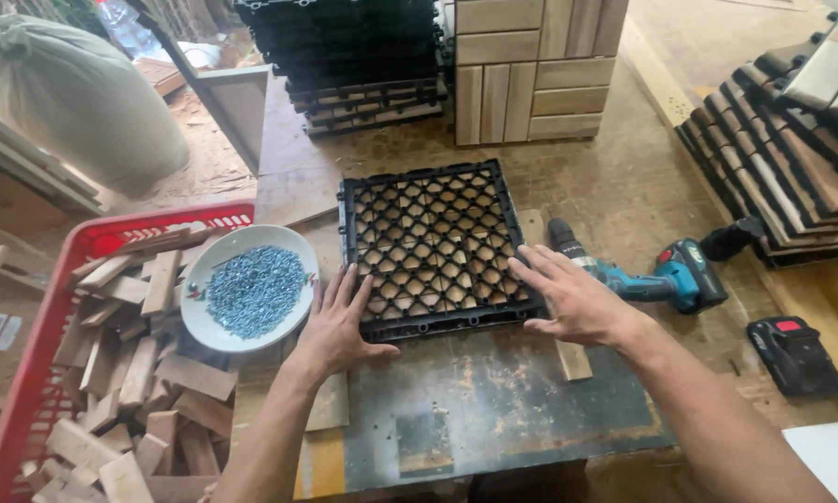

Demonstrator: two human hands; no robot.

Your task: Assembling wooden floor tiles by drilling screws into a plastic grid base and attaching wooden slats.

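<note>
A square black plastic grid tile (433, 247) lies flat on the worn workbench (493, 401), wooden slats showing through its openings. My left hand (337, 326) rests with spread fingers on the tile's near left corner. Over the tile's right edge, my right hand (573, 300) is spread flat, fingertips touching the frame. Neither hand holds anything. A teal cordless drill (656, 278) lies just right of my right hand.
A white bowl of small screws (251, 291) sits left of the tile. A red crate of wood offcuts (112, 363) stands at the left. Stacks of black grids (354, 56) and finished wooden tiles (531, 70) are behind. More tiles (791, 158) lean at right, and a black battery (794, 354).
</note>
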